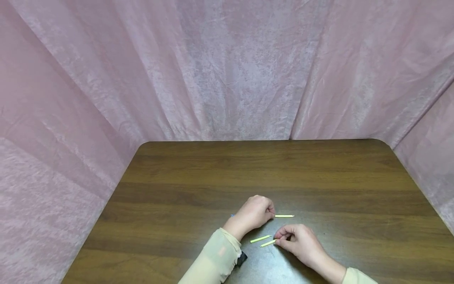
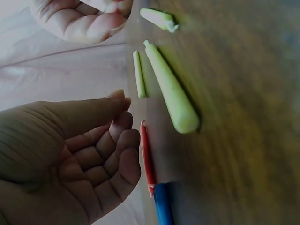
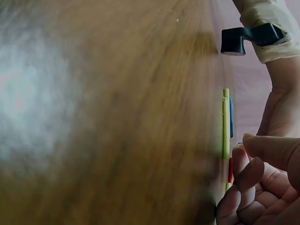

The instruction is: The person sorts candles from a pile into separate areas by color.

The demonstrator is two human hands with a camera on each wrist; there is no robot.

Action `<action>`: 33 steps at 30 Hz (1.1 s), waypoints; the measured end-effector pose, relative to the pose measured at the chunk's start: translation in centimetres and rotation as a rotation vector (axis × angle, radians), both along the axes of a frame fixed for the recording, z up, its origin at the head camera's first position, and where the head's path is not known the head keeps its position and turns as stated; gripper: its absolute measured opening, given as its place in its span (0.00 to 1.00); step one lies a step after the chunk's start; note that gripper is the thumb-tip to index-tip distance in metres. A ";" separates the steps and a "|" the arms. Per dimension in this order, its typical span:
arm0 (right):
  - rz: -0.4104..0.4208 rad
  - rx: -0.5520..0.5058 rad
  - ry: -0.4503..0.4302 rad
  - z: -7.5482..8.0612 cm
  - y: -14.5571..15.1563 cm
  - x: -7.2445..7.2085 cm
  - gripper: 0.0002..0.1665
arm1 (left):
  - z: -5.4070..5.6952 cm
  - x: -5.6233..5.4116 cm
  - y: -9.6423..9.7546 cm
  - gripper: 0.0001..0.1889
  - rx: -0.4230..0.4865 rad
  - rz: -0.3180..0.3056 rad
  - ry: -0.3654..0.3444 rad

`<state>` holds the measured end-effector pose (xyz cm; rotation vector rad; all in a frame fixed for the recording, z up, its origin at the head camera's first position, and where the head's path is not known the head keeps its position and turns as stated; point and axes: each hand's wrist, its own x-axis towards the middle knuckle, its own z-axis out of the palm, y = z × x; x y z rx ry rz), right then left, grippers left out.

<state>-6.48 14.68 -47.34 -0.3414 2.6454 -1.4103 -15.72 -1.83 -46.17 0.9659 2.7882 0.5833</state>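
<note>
My left hand is low over the table, its fingertips near the left end of a yellow-green candle. In the left wrist view its fingers curl loosely with nothing visible in them, beside a red candle lined up end to end with a blue candle. My right hand has thumb and fingertips by the right end of another yellow-green candle. In the left wrist view a small gap shows between that candle and the right hand. Next to it lies a third yellow-green candle.
A brown wooden table carries the candles. Pink curtains hang behind and at both sides. A black device is strapped at the left sleeve's cuff.
</note>
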 end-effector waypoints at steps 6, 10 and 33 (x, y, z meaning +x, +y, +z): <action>-0.012 0.030 -0.025 0.0 -0.1 -0.2 0.05 | 0.0 0.5 -0.7 0.04 0.072 -0.003 -0.041; -0.008 0.077 -0.002 -0.1 -0.2 -0.3 0.06 | 0.1 0.9 -1.0 0.04 0.102 0.009 -0.058; 0.026 0.171 0.037 -0.4 -0.3 -0.4 0.09 | 1.0 3.4 -3.6 0.05 0.216 0.080 -0.127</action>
